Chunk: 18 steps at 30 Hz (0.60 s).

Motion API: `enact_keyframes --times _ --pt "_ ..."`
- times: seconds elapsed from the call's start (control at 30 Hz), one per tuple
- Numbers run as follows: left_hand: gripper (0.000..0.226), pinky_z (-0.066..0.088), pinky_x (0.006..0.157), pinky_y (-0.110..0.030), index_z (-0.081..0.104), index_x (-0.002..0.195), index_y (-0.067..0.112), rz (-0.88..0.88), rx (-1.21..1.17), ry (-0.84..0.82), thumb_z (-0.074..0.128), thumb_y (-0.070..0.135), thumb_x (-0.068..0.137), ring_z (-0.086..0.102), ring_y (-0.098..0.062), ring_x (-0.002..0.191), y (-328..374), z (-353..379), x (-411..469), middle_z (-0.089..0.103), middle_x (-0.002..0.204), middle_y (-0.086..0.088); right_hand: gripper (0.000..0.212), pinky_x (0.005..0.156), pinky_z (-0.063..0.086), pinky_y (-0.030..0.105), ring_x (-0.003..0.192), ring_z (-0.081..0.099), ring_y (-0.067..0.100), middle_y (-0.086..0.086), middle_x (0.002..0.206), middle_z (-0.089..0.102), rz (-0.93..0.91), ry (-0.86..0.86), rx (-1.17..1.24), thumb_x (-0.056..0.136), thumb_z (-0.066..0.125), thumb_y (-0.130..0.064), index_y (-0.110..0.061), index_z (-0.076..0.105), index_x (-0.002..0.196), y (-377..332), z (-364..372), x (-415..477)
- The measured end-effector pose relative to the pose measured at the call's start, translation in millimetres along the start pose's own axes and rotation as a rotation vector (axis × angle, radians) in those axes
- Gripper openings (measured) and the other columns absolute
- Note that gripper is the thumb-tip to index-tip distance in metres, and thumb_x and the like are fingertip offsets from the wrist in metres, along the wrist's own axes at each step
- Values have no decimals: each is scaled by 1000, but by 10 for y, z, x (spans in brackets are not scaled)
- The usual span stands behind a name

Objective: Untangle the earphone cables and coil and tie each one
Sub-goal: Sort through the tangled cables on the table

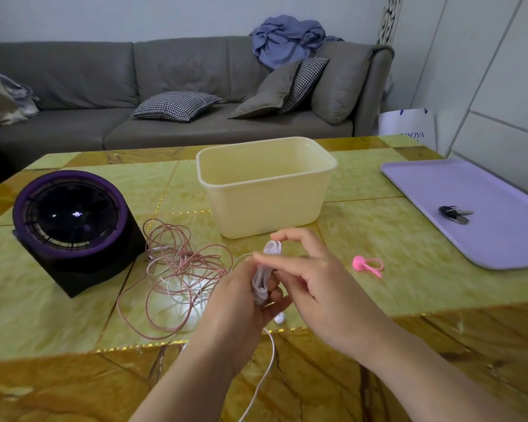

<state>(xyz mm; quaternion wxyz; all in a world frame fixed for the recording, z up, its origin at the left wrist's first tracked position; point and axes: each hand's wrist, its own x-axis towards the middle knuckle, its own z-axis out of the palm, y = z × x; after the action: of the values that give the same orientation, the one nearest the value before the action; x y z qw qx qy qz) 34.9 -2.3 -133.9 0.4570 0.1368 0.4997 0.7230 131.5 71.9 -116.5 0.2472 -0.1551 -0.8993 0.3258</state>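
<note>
Yellow-green marble tabletop (393, 287) | step: coiling white earphone cable (264, 269), held above near edge | left hand (241, 303) fingers grip the bundle; right hand (317, 287) fingers pinch its top | next, I judge: wind in loose tail, fasten with pink rubber tie (368, 264)

Place: my living room at home
Giveaways: grey sofa (83, 77), checked cushions (177, 105), blue clothes (287, 38) dumped on its back
Up front: my yellow table (378, 269)

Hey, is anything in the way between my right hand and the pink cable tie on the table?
Nothing visible. The pink cable tie lies on bare table right of your right hand, which pinches the white coil held in your left hand.
</note>
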Motion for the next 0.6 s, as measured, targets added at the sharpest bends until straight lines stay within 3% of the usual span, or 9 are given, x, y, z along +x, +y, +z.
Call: enact_keyframes --times 0.07,0.13,0.23,0.37,0.47,0.6 --pt "31 55 63 -28 59 83 4 38 -20 12 38 20 100 45 -9 48 21 1 17 48 59 -2 36 63 38 5 68 54 -6 -13 117 50 -2 127 75 90 59 -3 -26 67 116 -5 -26 -9" --pt "35 56 70 -31 61 82 3 69 -24 31 40 23 100 48 -9 49 28 2 27 49 58 -1 20 55 37 5 56 51 -2 -20 85 60 107 207 158 86 66 -8 -25 71 96 2 -74 5" --pt "40 53 75 -33 57 66 7 109 51 45 43 26 99 51 -9 51 15 5 36 50 57 -2 11 54 40 7 50 49 -1 -20 57 60 299 43 317 83 70 -16 -26 70 78 37 -152 36" --pt "41 49 70 -28 54 64 9 142 117 49 44 29 98 45 -7 47 8 3 25 44 53 -1 10 61 42 4 53 51 4 -12 54 59 370 -105 456 82 71 -15 -23 71 77 76 -202 42" --pt "36 48 64 -25 52 70 9 158 183 60 44 30 99 41 -7 45 6 7 17 41 53 1 11 60 47 17 55 51 7 -8 61 63 386 -159 604 80 71 -9 -20 74 77 94 -222 47" --pt "29 47 61 -26 47 79 8 218 267 87 45 31 98 40 -10 47 22 26 2 44 52 6 8 58 46 19 53 49 8 -4 61 62 422 -206 809 68 73 -12 -15 74 76 83 -251 39"
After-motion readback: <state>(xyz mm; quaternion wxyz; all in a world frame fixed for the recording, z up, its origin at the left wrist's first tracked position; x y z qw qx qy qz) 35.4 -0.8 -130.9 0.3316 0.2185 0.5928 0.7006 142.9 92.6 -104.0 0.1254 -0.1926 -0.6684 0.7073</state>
